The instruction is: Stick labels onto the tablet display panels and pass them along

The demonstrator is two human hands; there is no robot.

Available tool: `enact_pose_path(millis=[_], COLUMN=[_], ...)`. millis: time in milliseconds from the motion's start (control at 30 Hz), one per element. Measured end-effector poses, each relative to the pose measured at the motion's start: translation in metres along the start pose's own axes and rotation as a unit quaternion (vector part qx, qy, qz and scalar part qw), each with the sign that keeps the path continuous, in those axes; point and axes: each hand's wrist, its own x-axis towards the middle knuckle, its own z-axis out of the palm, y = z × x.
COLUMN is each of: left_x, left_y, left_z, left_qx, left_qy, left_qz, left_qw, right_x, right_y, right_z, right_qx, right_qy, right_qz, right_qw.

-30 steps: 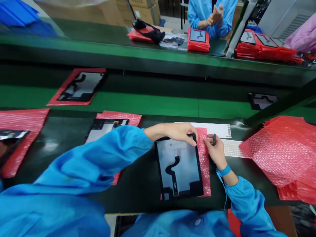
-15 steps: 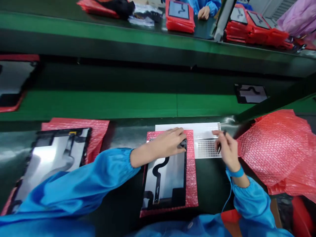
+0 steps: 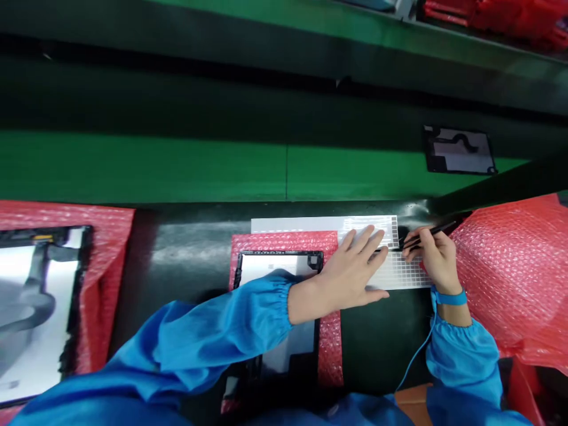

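My left hand [image 3: 352, 273] lies with fingers spread over the white label sheets, pressing near their middle. The upper sheet [image 3: 306, 225] carries a column of small squares at its right end. A grid of small pale stickers covers the lower sheet [image 3: 406, 269]. My right hand [image 3: 437, 260] grips black tweezers [image 3: 446, 226], their tips at the right edge of the upper sheet. Under my left forearm is a display panel [image 3: 284, 260] on a red bubble-wrap bag [image 3: 332, 355]; my sleeve hides part of it.
Another panel [image 3: 39, 296] rests on red bubble wrap [image 3: 106, 254] at the left. A pile of red bubble-wrap bags [image 3: 510, 272] stands at the right. One more panel [image 3: 461, 151] lies on the green surface behind. A raised shelf edge [image 3: 266, 23] runs across the back.
My left hand has left the panel's top and moved right onto the sheets, fingers now spread. My right hand now holds the tweezers lower, at the sheet's edge. The view has tilted down.
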Motion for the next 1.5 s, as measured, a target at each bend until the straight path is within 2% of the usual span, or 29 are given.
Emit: enact_pose_path(millis=[133,233,333,467,533,1000,1500], left_x=[-0.005,-0.006,-0.006,-0.007,-0.008,-0.007,-0.004], left_y=[-0.002,-0.003,-0.003,-0.004,-0.004,-0.005,-0.005], left_z=[0.000,0.003,0.006,0.009,0.008,0.006,0.007], left_qx=[-0.003,-0.005,0.001,0.006,0.006,-0.014,-0.025], left_qy=[0.003,0.007,0.010,0.011,0.010,0.010,0.018], left_qz=[0.001,0.002,0.007,0.011,0.010,0.009,0.004], left_qw=[1.000,1.000,1.000,1.000,1.000,1.000,1.000], right_x=[-0.006,-0.012,-0.013,-0.010,-0.009,-0.009,-0.004], right_y=[0.002,0.002,0.001,0.000,0.001,0.003,0.002], right_z=[-0.003,-0.002,0.000,-0.001,-0.003,-0.004,-0.001], right_qx=[-0.044,-0.085,-0.099,-0.048,-0.032,-0.065,-0.035], right_qy=[0.055,0.073,0.053,-0.028,-0.044,-0.039,-0.031], right_qz=[-0.013,-0.041,-0.026,0.005,0.009,-0.004,0.003], right_qw=[0.997,0.993,0.993,0.998,0.998,0.997,0.999])
